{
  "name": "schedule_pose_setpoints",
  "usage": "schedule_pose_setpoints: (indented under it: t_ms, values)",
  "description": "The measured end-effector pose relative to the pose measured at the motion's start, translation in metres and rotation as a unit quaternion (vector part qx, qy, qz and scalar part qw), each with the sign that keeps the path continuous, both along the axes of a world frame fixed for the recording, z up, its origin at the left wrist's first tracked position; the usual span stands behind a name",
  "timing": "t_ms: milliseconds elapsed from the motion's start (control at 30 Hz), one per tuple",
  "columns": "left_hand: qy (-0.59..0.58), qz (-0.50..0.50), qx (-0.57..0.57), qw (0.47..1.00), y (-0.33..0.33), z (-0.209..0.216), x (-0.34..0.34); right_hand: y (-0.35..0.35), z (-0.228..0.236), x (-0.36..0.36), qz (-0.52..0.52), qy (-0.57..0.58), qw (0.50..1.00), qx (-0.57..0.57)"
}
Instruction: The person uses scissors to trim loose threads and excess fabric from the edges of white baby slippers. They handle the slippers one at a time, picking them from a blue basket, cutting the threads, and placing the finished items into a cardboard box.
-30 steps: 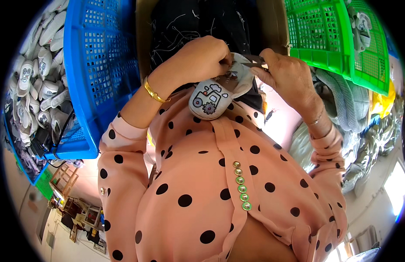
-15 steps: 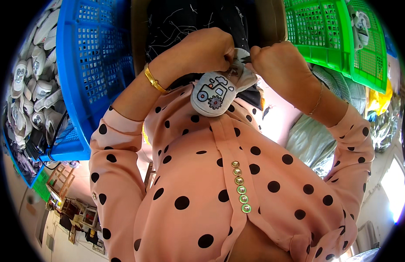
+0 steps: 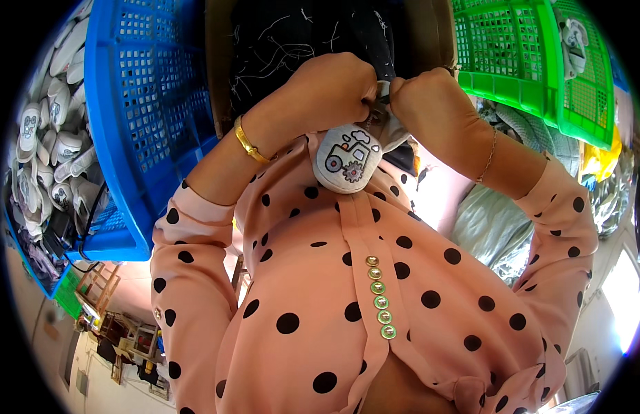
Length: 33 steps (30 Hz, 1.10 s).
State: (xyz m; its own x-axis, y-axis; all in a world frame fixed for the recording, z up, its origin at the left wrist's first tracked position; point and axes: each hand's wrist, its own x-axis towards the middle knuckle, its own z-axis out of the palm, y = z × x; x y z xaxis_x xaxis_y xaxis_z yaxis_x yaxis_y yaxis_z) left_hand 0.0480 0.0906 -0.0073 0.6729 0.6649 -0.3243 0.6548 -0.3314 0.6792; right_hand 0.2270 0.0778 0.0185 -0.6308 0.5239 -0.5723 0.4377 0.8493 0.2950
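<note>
A small white cloth shoe (image 3: 348,160) with a tractor and cloud design on its toe hangs in front of my shirt, toe toward me. My left hand (image 3: 337,90) is closed at the shoe's opening, its fingertips curled out of sight. On the other side my right hand (image 3: 437,103) is also closed, knuckles up, close against the shoe's heel end. A small dark piece shows between the two hands; its kind is too hidden to tell. What the right fingers grip cannot be seen clearly.
At the left stands a blue plastic crate (image 3: 116,138), with a heap of similar white shoes (image 3: 57,148) beyond it. Green crates (image 3: 513,86) stand at the right, one with shoes in it. Loose threads lie on the dark cloth (image 3: 285,48) over my lap. Grey bundled material (image 3: 489,221) lies below the green crates.
Both hands and the shoe have shifted slightly toward me, the shoe also a little to the right. The shoe's toe has tilted slightly. Both hands remain closed.
</note>
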Motion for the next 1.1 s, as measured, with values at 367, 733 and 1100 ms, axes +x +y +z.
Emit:
schedule_pose_setpoints:
  t_ms: [367,733,1100]
  values:
    - [0.005,0.009,0.007,1.0,-0.004,-0.006,-0.001,-0.009,-0.011,-0.003,-0.013,0.019,0.998,0.055]
    - [0.001,-0.003,0.039,0.999,-0.011,-0.009,-0.008,-0.006,-0.002,-0.015,-0.015,-0.011,1.0,-0.017]
    - [-0.255,0.173,-0.068,0.949,-0.03,-0.013,-0.058,-0.012,0.01,0.006,-0.051,0.19,0.98,0.018]
